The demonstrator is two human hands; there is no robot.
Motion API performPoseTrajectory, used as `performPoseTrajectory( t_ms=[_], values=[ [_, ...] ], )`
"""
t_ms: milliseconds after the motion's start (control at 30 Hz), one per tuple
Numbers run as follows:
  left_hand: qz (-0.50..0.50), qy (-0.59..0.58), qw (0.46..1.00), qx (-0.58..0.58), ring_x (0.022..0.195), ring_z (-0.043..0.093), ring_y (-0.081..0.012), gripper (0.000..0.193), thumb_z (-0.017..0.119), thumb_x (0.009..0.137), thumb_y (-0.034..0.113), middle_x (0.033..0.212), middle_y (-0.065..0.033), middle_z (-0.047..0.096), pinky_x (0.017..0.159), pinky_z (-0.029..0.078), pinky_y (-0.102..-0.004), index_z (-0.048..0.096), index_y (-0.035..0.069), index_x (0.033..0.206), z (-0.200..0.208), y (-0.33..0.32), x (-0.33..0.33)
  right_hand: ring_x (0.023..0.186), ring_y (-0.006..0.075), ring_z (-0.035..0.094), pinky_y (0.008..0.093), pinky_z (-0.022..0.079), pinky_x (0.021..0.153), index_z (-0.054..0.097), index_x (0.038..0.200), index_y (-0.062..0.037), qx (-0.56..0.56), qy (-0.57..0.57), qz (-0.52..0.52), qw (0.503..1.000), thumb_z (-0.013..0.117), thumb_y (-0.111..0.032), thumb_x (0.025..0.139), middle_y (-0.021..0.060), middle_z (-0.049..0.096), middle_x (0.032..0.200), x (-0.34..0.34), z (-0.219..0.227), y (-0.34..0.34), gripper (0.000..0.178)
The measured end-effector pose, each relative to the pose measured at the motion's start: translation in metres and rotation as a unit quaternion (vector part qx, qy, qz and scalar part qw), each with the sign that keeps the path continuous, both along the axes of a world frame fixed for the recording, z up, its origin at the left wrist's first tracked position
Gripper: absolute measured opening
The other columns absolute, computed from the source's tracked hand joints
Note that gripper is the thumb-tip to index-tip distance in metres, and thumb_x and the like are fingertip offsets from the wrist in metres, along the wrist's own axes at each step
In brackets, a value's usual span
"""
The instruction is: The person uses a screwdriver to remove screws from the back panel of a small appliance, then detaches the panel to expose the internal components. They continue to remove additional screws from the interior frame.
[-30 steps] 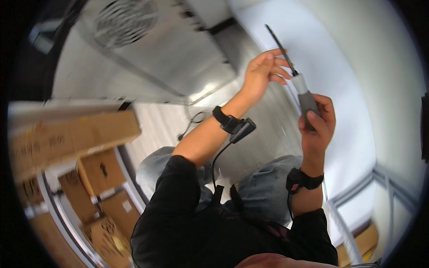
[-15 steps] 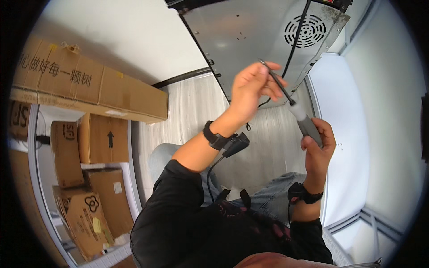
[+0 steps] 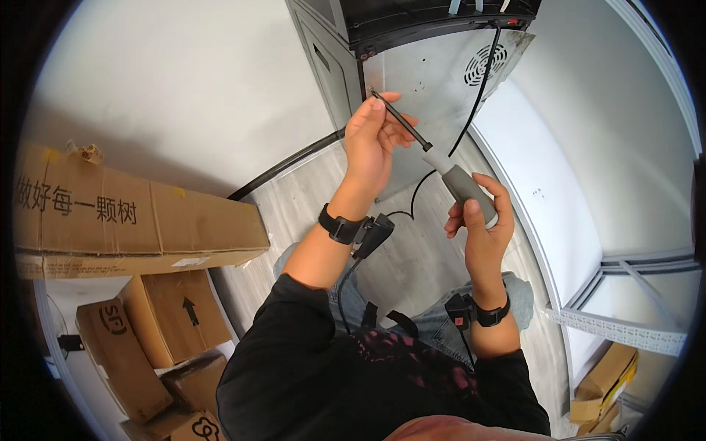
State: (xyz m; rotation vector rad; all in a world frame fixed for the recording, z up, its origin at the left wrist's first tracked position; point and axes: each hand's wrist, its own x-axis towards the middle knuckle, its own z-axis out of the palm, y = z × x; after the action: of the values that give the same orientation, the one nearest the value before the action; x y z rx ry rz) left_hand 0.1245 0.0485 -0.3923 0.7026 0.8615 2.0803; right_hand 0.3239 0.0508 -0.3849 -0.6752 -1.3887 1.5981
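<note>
A screwdriver (image 3: 467, 191) with a grey handle and a dark shaft slants up and to the left in front of a metal panel (image 3: 441, 92). My right hand (image 3: 487, 234) is closed round its handle. With thumb and fingers, my left hand (image 3: 368, 151) pinches the shaft near the tip. That tip is at the panel's left edge, beside a small screw-like spot; whether it touches is too small to tell. Round vent slots and a few small holes mark the panel. A black cable (image 3: 474, 110) hangs down across it.
The panel belongs to a tall black-topped machine (image 3: 441, 20) against a grey cabinet side (image 3: 316, 62). Cardboard boxes (image 3: 176, 309) fill a shelf at left, with a long carton (image 3: 140, 213) above. White shelving (image 3: 618, 331) stands at right. Black devices with wires (image 3: 371, 234) are strapped to both wrists.
Both hands and the screwdriver have moved left, bringing the tip to the panel's left edge. The view has shifted, showing more of the machine's top. The grip is the same.
</note>
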Motion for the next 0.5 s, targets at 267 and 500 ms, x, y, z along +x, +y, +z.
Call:
performPoseTrajectory(
  t_ms=[267, 500],
  values=[
    [-0.038, 0.014, 0.999, 0.01, 0.063, 0.061, -0.0156, 0.034, 0.042, 0.097, 0.026, 0.08, -0.0137, 0.066, 0.059, 0.049, -0.0263, 0.055, -0.001, 0.113, -0.005, -0.004, -0.013, 0.056, 0.0123, 0.055, 0.0245, 0.044, 0.048, 0.05, 0.114, -0.0008, -0.036, 0.009, -0.042, 0.998, 0.059, -0.016, 0.09, 0.0081, 0.059, 0.071, -0.01, -0.004, -0.019, 0.03],
    [-0.051, 0.012, 0.998, 0.047, 0.069, 0.064, -0.0163, 0.033, 0.044, 0.097, 0.027, 0.077, -0.0117, 0.067, 0.062, 0.05, -0.0265, 0.056, -0.001, 0.112, -0.015, 0.006, -0.014, 0.055, 0.0134, 0.055, 0.0253, 0.044, 0.047, 0.05, 0.113, -0.0016, -0.063, 0.018, -0.063, 0.996, 0.058, -0.019, 0.091, 0.0083, 0.058, 0.069, -0.012, -0.006, -0.023, 0.029]
  ],
)
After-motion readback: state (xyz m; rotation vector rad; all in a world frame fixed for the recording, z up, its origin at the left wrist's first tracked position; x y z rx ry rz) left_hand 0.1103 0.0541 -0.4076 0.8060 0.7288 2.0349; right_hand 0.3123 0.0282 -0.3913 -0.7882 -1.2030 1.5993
